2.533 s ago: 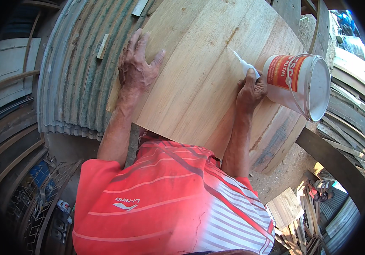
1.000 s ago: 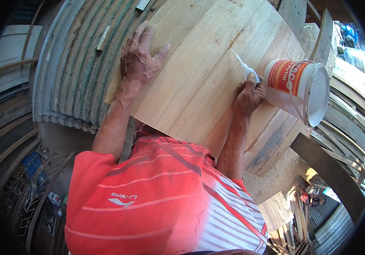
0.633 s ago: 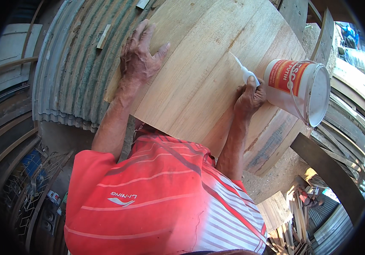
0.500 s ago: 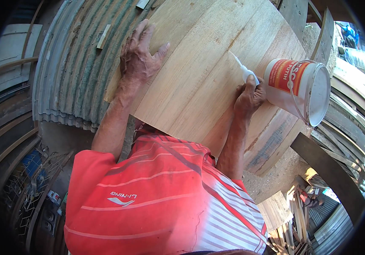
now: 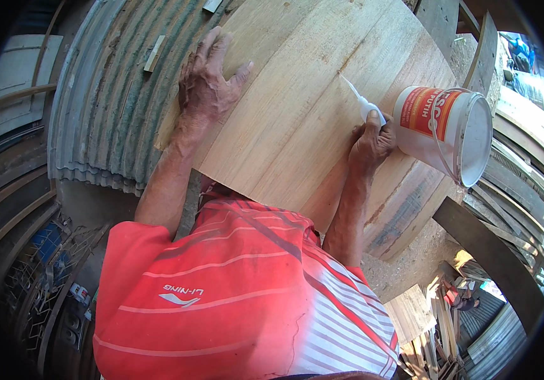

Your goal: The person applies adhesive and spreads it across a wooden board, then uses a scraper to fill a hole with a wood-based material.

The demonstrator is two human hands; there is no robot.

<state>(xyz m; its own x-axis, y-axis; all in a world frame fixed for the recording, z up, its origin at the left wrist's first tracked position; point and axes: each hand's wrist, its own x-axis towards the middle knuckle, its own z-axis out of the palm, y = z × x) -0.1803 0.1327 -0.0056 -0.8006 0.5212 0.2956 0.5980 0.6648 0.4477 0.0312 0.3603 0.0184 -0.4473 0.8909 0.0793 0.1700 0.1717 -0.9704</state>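
Observation:
A broad panel of joined wooden boards [image 5: 284, 126] lies in front of me. My left hand [image 5: 207, 82] rests on its left edge, fingers spread, holding nothing. In my right hand [image 5: 373, 140] is a small white glue bottle [image 5: 369, 109] with a long thin nozzle. The fingers wrap round the bottle, with the thumb on top. Its nozzle tip points away and to the left, at a small dark mark on a board seam. Beside the right hand, a white plastic bucket [image 5: 405, 134] with a red and orange label lies on its side on the panel.
Corrugated metal sheeting [image 5: 113, 95] borders the panel on the left, with a small wood strip [image 5: 155, 54] on it. Stacked planks [image 5: 518, 183] line the right side. A dark curved board [image 5: 493, 253] and wood offcuts [image 5: 436, 323] are at the lower right.
The nozzle tip has shifted very slightly away and to the left along the seam. My left hand stays in place on the panel's edge.

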